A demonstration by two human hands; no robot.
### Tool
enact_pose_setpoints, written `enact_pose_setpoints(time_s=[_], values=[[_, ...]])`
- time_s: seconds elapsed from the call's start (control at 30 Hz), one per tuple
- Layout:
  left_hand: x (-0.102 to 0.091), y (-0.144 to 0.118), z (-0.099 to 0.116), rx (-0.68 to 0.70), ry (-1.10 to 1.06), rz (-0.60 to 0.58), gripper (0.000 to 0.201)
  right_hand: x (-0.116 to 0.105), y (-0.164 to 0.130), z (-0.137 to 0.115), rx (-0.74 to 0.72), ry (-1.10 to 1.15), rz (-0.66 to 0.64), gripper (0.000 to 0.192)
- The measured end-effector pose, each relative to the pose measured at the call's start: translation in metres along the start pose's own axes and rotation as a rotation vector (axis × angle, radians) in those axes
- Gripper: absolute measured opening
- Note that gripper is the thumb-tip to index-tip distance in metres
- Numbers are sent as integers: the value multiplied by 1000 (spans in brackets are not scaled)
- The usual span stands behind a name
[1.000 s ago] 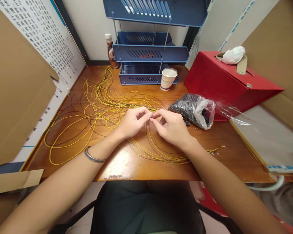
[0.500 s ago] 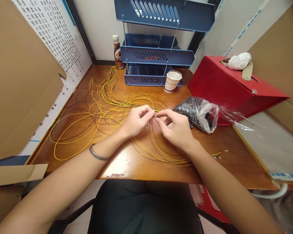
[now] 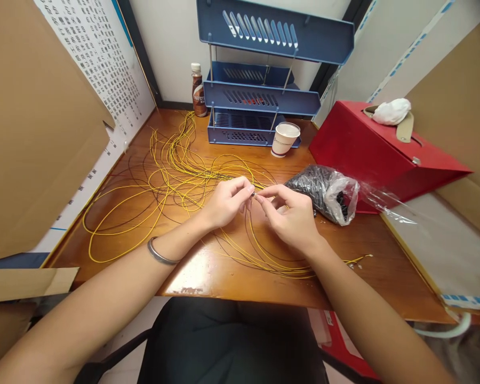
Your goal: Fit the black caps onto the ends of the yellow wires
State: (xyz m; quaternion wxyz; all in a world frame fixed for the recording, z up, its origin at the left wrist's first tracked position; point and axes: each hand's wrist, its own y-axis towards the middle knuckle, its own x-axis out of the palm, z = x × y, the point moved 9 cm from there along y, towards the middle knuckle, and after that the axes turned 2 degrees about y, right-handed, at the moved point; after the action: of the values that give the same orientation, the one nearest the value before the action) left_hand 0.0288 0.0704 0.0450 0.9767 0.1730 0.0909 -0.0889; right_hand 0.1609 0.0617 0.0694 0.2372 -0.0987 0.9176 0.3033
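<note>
My left hand (image 3: 229,204) is closed, its thumb and forefinger pinching a small black piece (image 3: 252,194) whose exact kind is too small to tell. Close against it, my right hand (image 3: 288,213) pinches what looks like a thin wire between thumb and forefinger, mostly hidden by the fingertips. Both hands meet above the wooden desk (image 3: 220,277). Yellow and dark wires (image 3: 176,160) spread in a loose tangle behind and left of my hands. More wires (image 3: 260,261) curve under my right forearm, with small metallic ends (image 3: 368,256) on the right.
A clear plastic bag of small black pieces (image 3: 312,181) lies right of my hands, beside a red box (image 3: 356,144). Behind stand a paper cup (image 3: 284,141), blue tray rack (image 3: 244,136) and brown bottle (image 3: 199,93). Cardboard (image 3: 36,133) rises at the left.
The view has shifted slightly, so the things at the back sit a little lower. Both hands keep their pinch, with the fingertips barely moved.
</note>
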Motion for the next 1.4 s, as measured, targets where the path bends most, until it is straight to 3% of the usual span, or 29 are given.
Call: enact_pose_setpoints(time_s=[0.5,1.4], values=[[4,0,2,61,71,-58,45,-2,0,-6,-59,25,15,6],[6,-2,4,81,101,-92,43,1,0,-4,-57,52,-27,5]])
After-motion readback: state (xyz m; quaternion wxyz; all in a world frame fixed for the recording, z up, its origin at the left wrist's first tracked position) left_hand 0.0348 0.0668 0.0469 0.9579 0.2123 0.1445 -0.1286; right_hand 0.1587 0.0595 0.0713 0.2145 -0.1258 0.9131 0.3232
